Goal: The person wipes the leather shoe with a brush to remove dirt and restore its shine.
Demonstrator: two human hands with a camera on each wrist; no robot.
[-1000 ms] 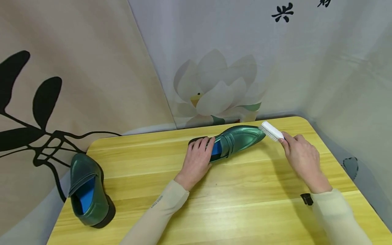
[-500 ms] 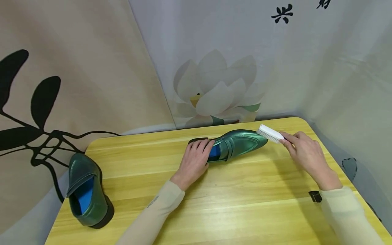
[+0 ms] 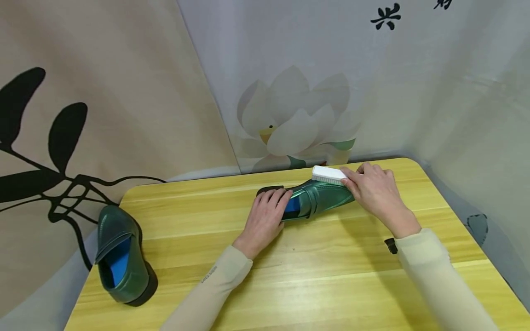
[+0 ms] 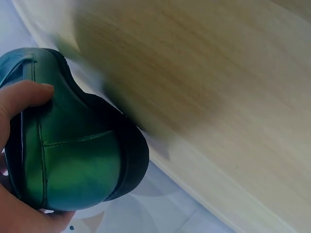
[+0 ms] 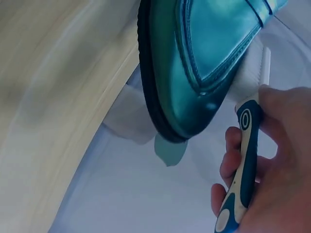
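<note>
A shiny green loafer (image 3: 327,198) with a blue insole lies near the table's back edge, toe to the right. The left hand (image 3: 267,216) grips it at the heel; in the left wrist view a thumb and fingers clasp the heel part (image 4: 80,165) from both sides. In the right hand (image 3: 378,195) is a white-headed brush (image 3: 328,174), its bristles against the far side of the shoe's upper. The right wrist view shows fingers curled round the blue and white brush handle (image 5: 245,155), with the bristles partly hidden behind the toe.
Another green loafer (image 3: 124,262) with a blue insole stands at the table's left edge, toe pointing away. The yellow wooden table (image 3: 314,285) meets a printed fabric curtain (image 3: 198,115) at its back. A black band piece (image 3: 391,245) sits at the right wrist.
The right hand has carried the brush leftward, from the toe tip along the far side of the shoe toward the strap. The left hand keeps its grip on the heel.
</note>
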